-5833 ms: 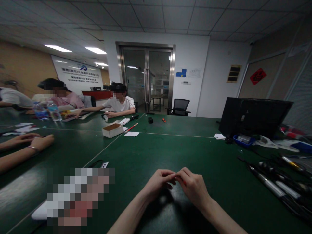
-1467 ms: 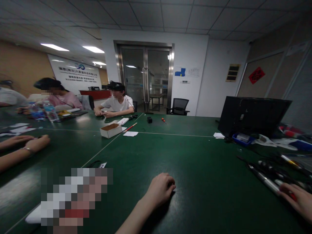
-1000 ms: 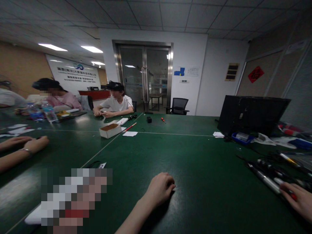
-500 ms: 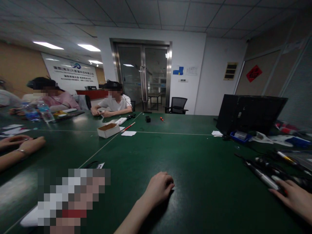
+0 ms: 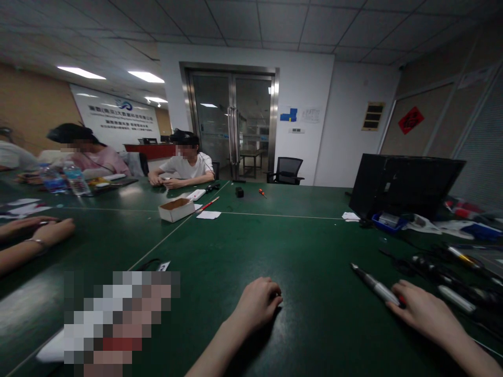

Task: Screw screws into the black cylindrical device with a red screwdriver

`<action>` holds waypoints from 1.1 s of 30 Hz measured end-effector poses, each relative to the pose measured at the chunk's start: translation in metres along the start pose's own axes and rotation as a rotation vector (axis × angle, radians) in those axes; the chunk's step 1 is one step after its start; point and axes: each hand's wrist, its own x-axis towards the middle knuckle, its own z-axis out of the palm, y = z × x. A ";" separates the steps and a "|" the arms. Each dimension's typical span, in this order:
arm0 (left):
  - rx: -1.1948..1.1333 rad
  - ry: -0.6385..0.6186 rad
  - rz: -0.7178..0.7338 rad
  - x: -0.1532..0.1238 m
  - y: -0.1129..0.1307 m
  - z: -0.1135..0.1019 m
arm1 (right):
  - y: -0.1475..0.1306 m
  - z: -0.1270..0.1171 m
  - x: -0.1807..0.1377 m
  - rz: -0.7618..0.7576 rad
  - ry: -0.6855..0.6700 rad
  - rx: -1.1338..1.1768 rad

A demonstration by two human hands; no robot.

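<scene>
My right hand (image 5: 426, 314) is wrapped around what looks like an electric screwdriver (image 5: 375, 287), with a silver barrel, a dark tapered nose and a red spot by my fingers. Its tip points away to the left, low over the table. On the green table (image 5: 310, 251) rests my left hand (image 5: 260, 299), its fingers curled in; whatever may be inside them is hidden. Right of my right hand lies a silver-and-black tool (image 5: 456, 298) among dark cords.
A black monitor (image 5: 404, 183) stands at the right, with a blue tray (image 5: 389, 222) before it. Farther off are an open box (image 5: 176, 212), papers (image 5: 209, 215) and an orange-handled screwdriver (image 5: 262, 193). A co-worker's hands (image 5: 49, 233) rest at the left; other people sit beyond.
My right hand has moved left, away from the cords and tools, carrying the electric screwdriver over the bare tabletop. My left hand stays where it was.
</scene>
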 end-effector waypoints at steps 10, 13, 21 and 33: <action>-0.124 0.102 0.162 -0.002 -0.001 0.006 | -0.184 0.034 0.000 -0.527 -0.132 -0.136; -0.096 -0.026 0.161 -0.002 -0.006 0.006 | -0.215 0.040 0.003 -0.625 -0.182 -0.141; -0.056 -0.048 -0.024 -0.007 -0.018 -0.014 | -0.206 0.033 0.012 -0.613 -0.179 -0.038; -0.068 -0.025 0.004 -0.011 -0.010 -0.020 | -0.180 0.039 0.009 -0.548 -0.212 0.013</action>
